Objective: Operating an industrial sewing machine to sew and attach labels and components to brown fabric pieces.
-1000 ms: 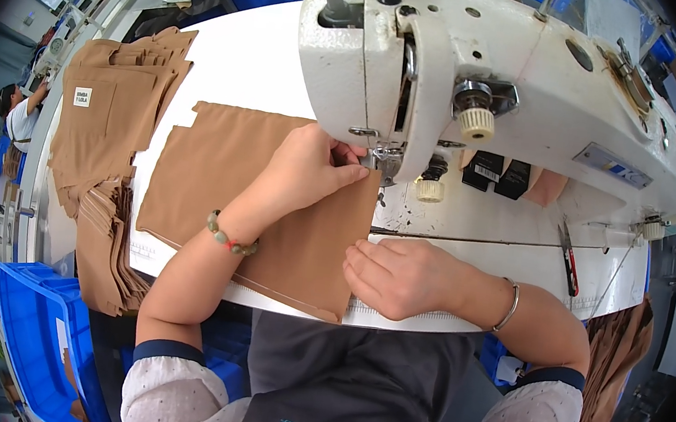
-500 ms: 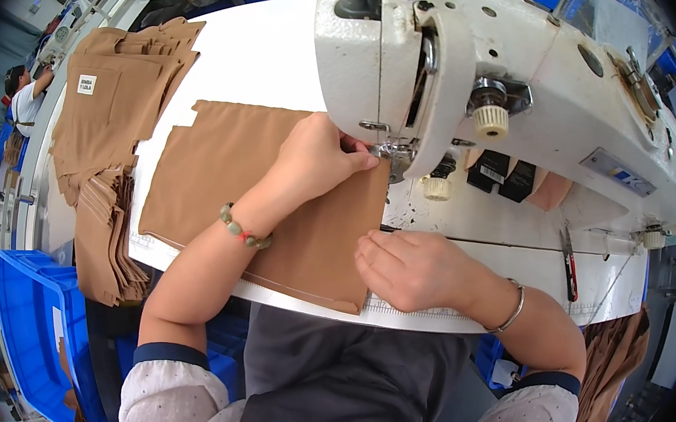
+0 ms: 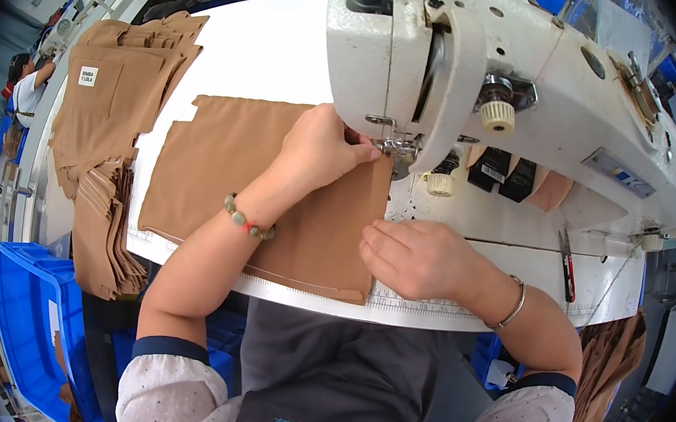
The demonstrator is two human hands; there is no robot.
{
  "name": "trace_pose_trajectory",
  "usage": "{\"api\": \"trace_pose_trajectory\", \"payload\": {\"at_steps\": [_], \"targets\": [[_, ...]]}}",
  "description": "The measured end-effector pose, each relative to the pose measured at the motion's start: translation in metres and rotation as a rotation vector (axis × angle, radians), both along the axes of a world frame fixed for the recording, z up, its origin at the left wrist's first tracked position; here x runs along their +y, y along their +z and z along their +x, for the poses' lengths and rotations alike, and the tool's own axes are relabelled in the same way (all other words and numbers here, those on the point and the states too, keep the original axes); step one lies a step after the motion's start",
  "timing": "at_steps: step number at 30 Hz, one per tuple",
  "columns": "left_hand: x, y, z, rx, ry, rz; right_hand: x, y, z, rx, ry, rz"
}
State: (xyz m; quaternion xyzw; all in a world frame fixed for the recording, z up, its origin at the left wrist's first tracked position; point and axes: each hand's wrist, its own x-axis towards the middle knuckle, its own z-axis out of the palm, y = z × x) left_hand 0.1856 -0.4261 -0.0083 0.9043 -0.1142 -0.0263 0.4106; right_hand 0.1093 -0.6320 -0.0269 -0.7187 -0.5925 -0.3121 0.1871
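A brown fabric panel [image 3: 215, 179] lies on the white sewing table, its right edge running to the presser foot [image 3: 396, 146] of a white sewing machine [image 3: 561, 112]. My left hand [image 3: 321, 146] rests on the panel beside the foot, thumb and fingers pressed together on the fabric close to the needle area; some fingertips are hidden. My right hand [image 3: 408, 258] is at the panel's right edge nearer me, its bent fingers gripping that edge.
Stacked brown pieces [image 3: 107, 98] lie at the left, above a blue crate [image 3: 17, 315]. Red-and-black snips [image 3: 569, 269] lie at the right near black labels [image 3: 491, 166]. More brown fabric [image 3: 600, 378] hangs off the right edge. A co-worker [image 3: 25, 88] works at far left.
The view has shifted, so the machine appears further right and higher. The panel and both hands have edged slightly forward toward the presser foot, with both grips much the same.
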Motion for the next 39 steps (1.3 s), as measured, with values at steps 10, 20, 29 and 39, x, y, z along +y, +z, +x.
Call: {"api": "trace_pose_trajectory", "payload": {"at_steps": [10, 20, 29, 39], "targets": [[0.031, 0.041, -0.105, -0.139, -0.414, 0.145, -0.006, 0.009, -0.028, 0.212, -0.036, -0.124], [0.018, 0.008, -0.163, -0.614, -0.248, 0.27, 0.009, 0.007, -0.067, 0.264, -0.198, 0.103], [0.027, 0.011, -0.163, -0.929, -0.226, 0.326, 0.012, 0.012, -0.076, 0.268, -0.189, 0.224], [0.035, 0.012, -0.162, -1.057, -0.342, 0.375, 0.007, 0.011, -0.076, 0.224, -0.219, 0.227]]}}
